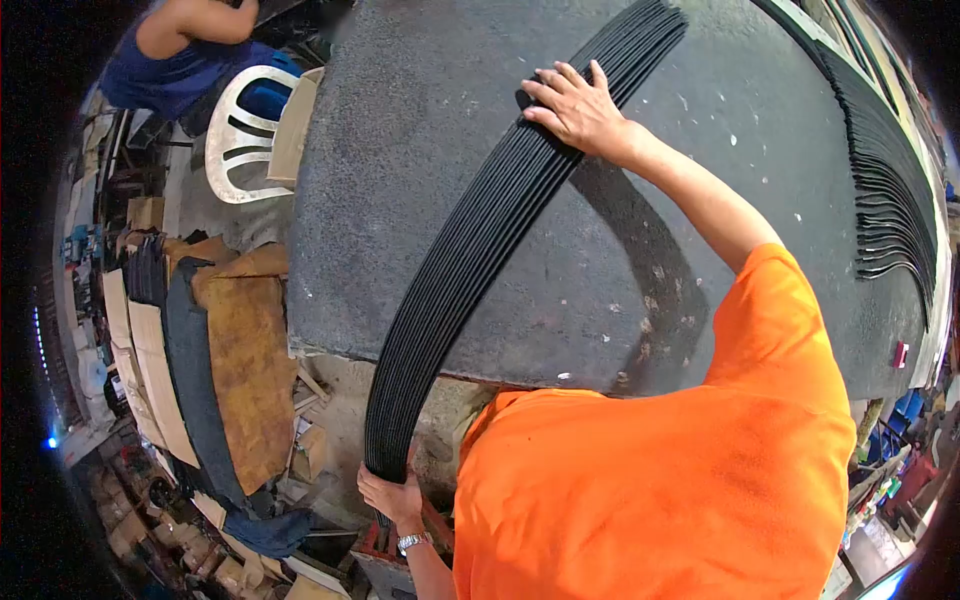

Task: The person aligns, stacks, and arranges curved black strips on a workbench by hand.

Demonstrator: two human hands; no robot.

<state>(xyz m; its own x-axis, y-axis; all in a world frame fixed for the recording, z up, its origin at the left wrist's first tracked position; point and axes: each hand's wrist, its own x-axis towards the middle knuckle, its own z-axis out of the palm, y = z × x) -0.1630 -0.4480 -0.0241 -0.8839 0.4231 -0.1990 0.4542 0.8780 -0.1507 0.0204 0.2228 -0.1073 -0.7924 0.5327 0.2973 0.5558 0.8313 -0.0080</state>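
Note:
A long bundle of thin black strips [470,250] lies slantwise over the dark table [400,150], its lower end hanging past the table's near edge. My left hand [392,498] is wrapped round that lower end, with a metal watch on the wrist. Farther up, my right hand [575,108] rests on top of the bundle near its upper part, fingers spread. The strips fan slightly apart at the far top end. Along the table's right side lies another row of black strips [885,200], curved and loose at their ends.
At the upper left, a person [180,50] is beside a white plastic chair [235,140]. Brown and dark sheets [250,370] hang left of the table. Boxes and scraps cover the floor at lower left. A small red object [901,355] sits at the table's right edge.

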